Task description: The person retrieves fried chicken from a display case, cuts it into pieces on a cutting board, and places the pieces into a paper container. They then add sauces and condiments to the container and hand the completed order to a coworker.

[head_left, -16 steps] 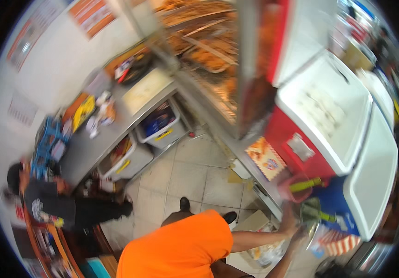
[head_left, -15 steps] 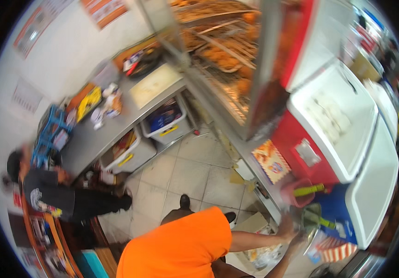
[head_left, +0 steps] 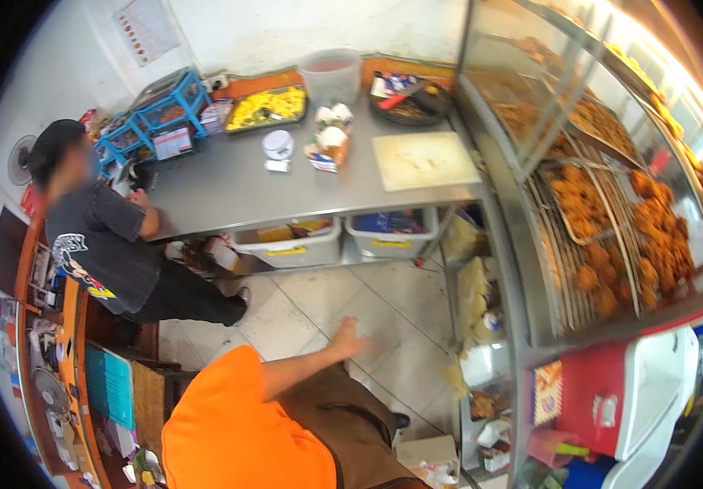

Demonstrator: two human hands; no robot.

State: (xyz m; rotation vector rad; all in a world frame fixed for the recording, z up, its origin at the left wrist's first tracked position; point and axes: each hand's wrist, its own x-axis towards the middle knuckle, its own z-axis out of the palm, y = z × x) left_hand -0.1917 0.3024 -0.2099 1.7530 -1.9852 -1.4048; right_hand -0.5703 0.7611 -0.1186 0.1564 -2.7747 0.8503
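I am finding the left hand [head_left: 347, 338] empty, its grip released, above the floor [head_left: 274, 314]; the right hand's I cannot tell, unseen. Tubs [head_left: 321, 246] are sitting beneath the tabletop [head_left: 213, 192]; I am advising edge clearance.

On the steel desk [head_left: 225, 194], a white cutting board [head_left: 425, 160] lies before a round black pan [head_left: 404, 116], left of which stands a clear plastic tub [head_left: 331, 85]. At right, a glass display case [head_left: 523, 253] holds fried chicken [head_left: 663, 236]; at left stands a co-worker [head_left: 115, 244].

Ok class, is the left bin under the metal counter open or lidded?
Open: the grey bin shows no lid, and its contents are visible inside.
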